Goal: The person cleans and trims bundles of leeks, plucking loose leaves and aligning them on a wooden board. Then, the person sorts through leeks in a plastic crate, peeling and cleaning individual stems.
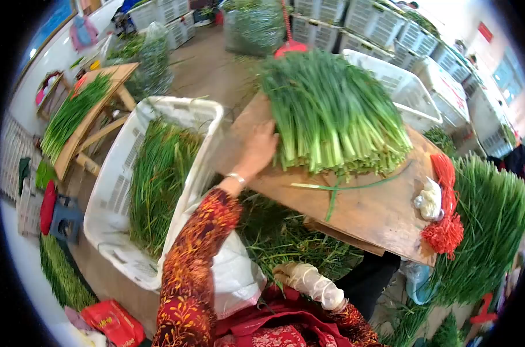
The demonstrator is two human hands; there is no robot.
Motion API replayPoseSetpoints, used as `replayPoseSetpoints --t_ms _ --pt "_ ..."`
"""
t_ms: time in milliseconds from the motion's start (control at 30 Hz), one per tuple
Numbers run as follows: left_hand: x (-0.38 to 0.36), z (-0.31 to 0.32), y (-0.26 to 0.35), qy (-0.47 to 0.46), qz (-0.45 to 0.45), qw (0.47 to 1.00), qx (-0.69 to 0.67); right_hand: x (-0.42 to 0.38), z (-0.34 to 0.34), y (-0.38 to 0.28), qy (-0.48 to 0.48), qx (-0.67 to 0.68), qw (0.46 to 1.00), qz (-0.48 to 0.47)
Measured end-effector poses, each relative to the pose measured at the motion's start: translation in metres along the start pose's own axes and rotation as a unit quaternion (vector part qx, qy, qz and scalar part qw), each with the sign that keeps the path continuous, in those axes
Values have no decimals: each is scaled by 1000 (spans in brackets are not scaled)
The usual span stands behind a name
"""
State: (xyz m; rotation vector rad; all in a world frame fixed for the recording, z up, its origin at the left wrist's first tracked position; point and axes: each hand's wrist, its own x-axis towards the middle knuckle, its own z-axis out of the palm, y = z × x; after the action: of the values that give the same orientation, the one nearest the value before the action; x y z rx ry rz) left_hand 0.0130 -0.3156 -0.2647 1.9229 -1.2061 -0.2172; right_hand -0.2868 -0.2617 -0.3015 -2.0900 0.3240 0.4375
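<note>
A thick pile of garlic chives [335, 115] lies on the wooden table [366, 202], its pale cut ends toward me. My bare left hand [259, 151] is at the left side of the pile, palm down, its fingers stretched out with the tips right by the stalks. Close to my lap, below the table edge, is my right hand [311, 283] in a whitish glove. I cannot tell whether its fingers hold anything. A loose chive blade [355, 186] lies across the table in front of the pile.
A bundle of red ties [444, 202] and a crumpled white glove [429, 199] lie at the table's right end. More chives [488, 220] stand to the right. On the left is a white basket [98, 214] of loose greens; trimmings [297, 243] cover the floor under the table.
</note>
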Motion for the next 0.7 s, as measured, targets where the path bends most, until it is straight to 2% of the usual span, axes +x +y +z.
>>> replayPoseSetpoints --t_ms 33,67,100,167,233,300,367,400,467,500,567,700 --pt "-1 1 -12 63 46 997 4 -3 -7 -3 9 -7 1000 4" --pt "-3 -11 3 16 -47 998 -26 -6 -12 -4 29 -28 999 -11" --pt "-4 -9 4 5 -33 999 -27 -7 -14 -3 44 -22 999 -6" --pt "-1 2 7 116 -46 987 -105 -6 -17 0 52 -3 999 -12" --pt "12 19 17 96 -47 983 -147 -5 -18 0 41 -1 999 10" --pt "23 36 22 71 -73 969 -224 -5 -13 4 41 8 999 -23" --pt "28 60 8 96 54 985 -131 -8 -16 4 20 24 1000 0" --pt "28 64 6 95 55 986 -128 -9 -13 9 19 36 999 -7" --pt "25 56 29 91 -35 976 -195 -10 -14 13 17 49 999 -14" --pt "23 56 27 91 -34 977 -192 -10 -14 17 17 51 998 -17" --pt "19 59 16 58 98 989 -99 -11 -14 23 33 48 998 -33" --pt "23 69 8 73 122 987 -72 -23 -32 13 34 61 997 -20"
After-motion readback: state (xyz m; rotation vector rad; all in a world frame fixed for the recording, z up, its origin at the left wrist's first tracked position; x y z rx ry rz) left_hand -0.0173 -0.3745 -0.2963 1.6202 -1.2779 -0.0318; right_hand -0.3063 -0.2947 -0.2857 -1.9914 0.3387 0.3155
